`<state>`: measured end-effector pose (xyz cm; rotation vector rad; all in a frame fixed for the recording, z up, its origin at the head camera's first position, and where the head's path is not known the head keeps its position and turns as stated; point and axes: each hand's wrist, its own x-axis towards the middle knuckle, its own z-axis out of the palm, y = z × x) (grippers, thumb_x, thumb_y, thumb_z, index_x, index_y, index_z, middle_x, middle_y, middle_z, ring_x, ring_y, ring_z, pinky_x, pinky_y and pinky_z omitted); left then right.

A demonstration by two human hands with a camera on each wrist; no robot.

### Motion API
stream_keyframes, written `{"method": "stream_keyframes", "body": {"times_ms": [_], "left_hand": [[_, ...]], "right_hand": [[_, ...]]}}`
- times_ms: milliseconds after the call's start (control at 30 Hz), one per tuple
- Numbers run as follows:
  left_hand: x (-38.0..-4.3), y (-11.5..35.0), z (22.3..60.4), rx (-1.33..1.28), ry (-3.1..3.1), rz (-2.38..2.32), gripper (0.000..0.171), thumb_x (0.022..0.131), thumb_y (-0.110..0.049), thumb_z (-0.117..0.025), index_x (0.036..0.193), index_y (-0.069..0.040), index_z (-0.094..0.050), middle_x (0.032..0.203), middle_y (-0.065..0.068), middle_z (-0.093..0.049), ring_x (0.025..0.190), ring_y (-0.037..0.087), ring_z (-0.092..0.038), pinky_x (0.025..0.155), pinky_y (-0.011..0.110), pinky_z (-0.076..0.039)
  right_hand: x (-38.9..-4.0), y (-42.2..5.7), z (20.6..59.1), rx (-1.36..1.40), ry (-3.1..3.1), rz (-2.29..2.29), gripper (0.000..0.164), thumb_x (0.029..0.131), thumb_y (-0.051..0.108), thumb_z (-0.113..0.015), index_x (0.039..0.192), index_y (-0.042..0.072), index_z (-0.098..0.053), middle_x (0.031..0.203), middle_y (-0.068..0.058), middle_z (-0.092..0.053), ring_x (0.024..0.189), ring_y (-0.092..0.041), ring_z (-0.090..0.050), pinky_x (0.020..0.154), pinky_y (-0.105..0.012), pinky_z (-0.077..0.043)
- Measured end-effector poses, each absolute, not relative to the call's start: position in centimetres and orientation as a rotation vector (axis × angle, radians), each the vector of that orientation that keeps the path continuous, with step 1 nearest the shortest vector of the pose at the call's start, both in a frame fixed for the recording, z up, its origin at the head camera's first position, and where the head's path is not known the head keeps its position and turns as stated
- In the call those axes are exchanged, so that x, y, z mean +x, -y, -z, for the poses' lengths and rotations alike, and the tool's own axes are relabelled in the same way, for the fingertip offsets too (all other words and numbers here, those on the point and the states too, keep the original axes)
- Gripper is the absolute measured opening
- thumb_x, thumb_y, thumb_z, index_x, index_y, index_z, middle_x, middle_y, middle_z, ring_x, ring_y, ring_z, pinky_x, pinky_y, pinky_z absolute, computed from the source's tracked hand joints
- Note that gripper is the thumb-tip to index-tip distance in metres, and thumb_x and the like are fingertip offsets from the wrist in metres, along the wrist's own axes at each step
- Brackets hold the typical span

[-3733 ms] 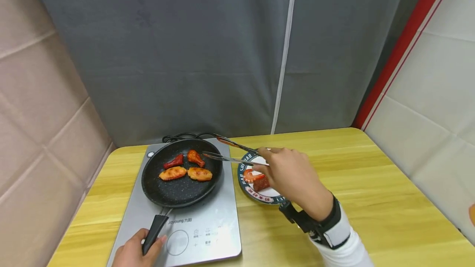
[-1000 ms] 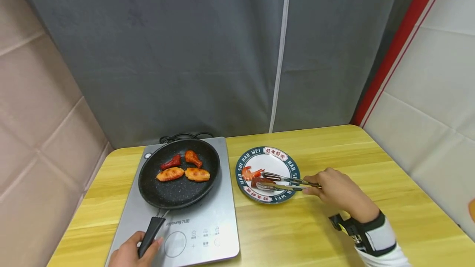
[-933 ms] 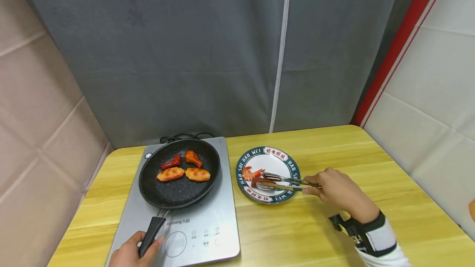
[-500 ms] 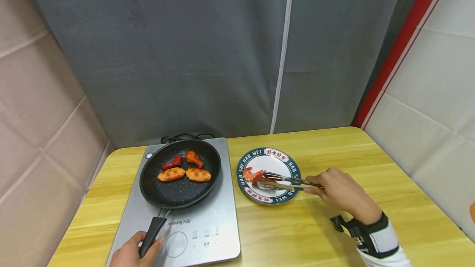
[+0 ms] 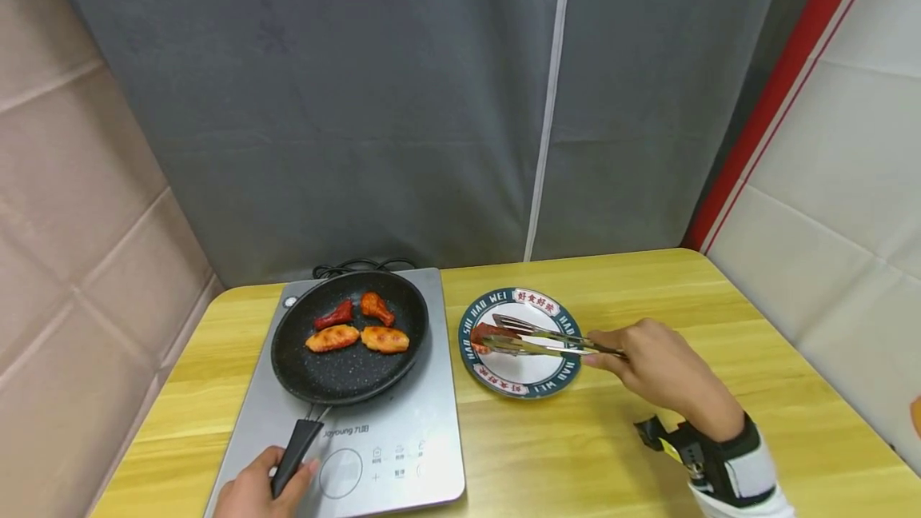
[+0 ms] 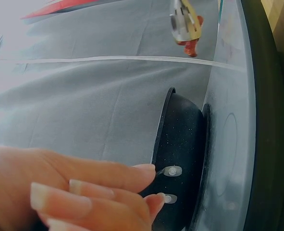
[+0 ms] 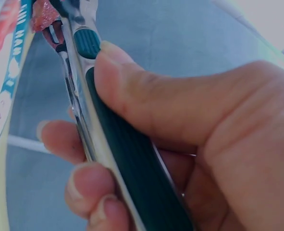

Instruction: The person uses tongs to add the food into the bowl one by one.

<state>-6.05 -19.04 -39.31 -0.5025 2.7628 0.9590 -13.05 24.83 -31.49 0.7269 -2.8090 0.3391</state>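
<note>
My left hand (image 5: pixel 262 488) grips the black handle (image 5: pixel 297 454) of a frying pan (image 5: pixel 345 382) on an induction cooker (image 5: pixel 403 438). Two chicken drumsticks (image 5: pixel 376 307) and two chicken wings (image 5: pixel 384 339) lie in the pan. My right hand (image 5: pixel 651 366) holds metal tongs (image 5: pixel 554 339) with dark green grips (image 7: pixel 132 154). Between the tong tips is a reddish-brown meat piece (image 7: pixel 45 15), over the left part of a round plate (image 5: pixel 540 386). In the right wrist view, a shrimp (image 7: pixel 5 26) shows on the plate; the meat mostly covers it in the head view.
The cooker and plate stand side by side on a wooden table (image 5: pixel 647 286). A black cable (image 5: pixel 360 264) lies behind the pan. A grey curtain (image 5: pixel 360 102) closes off the back, with padded walls at left (image 5: pixel 86 182) and right (image 5: pixel 849 150).
The tongs first moved from over the pan's right edge down to the plate and closed around the meat. In the last half second the meat shifted left, over the shrimp. The left hand stayed put.
</note>
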Motion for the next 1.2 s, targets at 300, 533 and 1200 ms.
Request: {"method": "stream_keyframes", "body": {"times_ms": [300, 533, 1200], "left_hand": [[-5.9, 18.8, 38.9, -0.505, -2.769, -0.941, 0.032, 0.083, -0.029, -0.065, 0.082, -0.001, -0.052, 0.053, -0.001, -0.039, 0.047, 0.014, -0.038, 0.047, 0.027, -0.030], [-5.9, 18.9, 38.9, -0.487, -2.805, -0.949, 0.031, 0.082, -0.028, -0.066, 0.083, 0.001, -0.052, 0.052, -0.001, -0.039, 0.046, 0.014, -0.037, 0.046, 0.027, -0.030], [-6.0, 18.7, 38.9, -0.473, -2.793, -0.941, 0.035, 0.082, -0.029, -0.066, 0.086, 0.003, -0.052, 0.055, 0.000, -0.040, 0.049, 0.015, -0.037, 0.048, 0.028, -0.030]], "right_hand": [[-13.9, -21.8, 29.2, 0.860, 2.782, -0.417, 0.032, 0.086, 0.034, -0.062, 0.104, 0.010, -0.070, 0.073, 0.005, -0.067, 0.047, 0.003, -0.037, 0.045, -0.020, -0.033], [-14.9, -18.2, 28.0, 1.015, 2.743, -0.432, 0.021, 0.086, 0.033, -0.063, 0.094, 0.015, -0.070, 0.056, 0.013, -0.046, 0.045, 0.002, -0.036, 0.042, -0.020, -0.029], [-17.5, -6.8, 30.2, 1.212, 2.730, -0.325, 0.024, 0.087, 0.037, -0.060, 0.072, 0.019, -0.057, 0.053, 0.009, -0.036, 0.045, -0.007, -0.040, 0.043, -0.021, -0.030]]}}
